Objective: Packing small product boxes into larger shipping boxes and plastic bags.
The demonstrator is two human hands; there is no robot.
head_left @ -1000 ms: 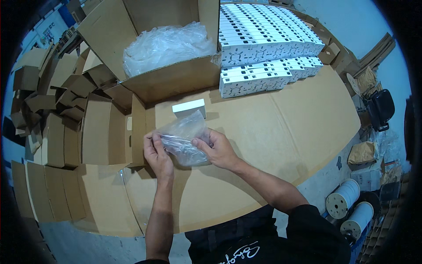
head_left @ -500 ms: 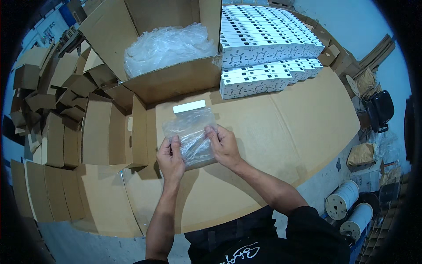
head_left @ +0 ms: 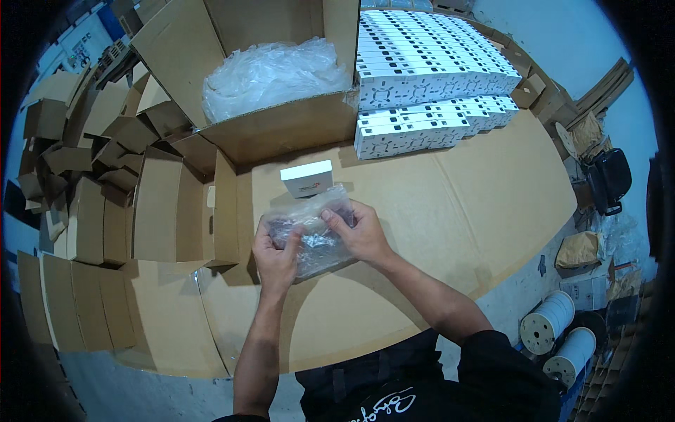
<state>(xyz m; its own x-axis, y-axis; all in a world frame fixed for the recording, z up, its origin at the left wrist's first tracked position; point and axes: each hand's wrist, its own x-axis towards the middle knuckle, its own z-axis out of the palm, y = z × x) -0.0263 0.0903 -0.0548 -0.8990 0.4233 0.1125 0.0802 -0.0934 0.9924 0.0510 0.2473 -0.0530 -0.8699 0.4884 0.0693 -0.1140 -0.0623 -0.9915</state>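
Note:
Both hands hold a clear plastic bag [head_left: 316, 235] with something small and dark inside, just above the cardboard-covered table [head_left: 450, 204]. My left hand [head_left: 276, 254] grips the bag's left side with the fingers curled over it. My right hand [head_left: 360, 232] pinches its right edge near the top. A small white box [head_left: 306, 178] lies flat on the table just beyond the bag.
A large open carton [head_left: 281, 126] lined with crumpled clear plastic stands at the back. Rows of stacked white boxes [head_left: 422, 91] fill the back right. Several folded cardboard trays [head_left: 105, 190] pile up on the left. Two white spools [head_left: 555, 337] sit on the floor at the right.
The bag and both hands have shifted a little right and nearer to me. The small white box now shows its full top beyond the bag.

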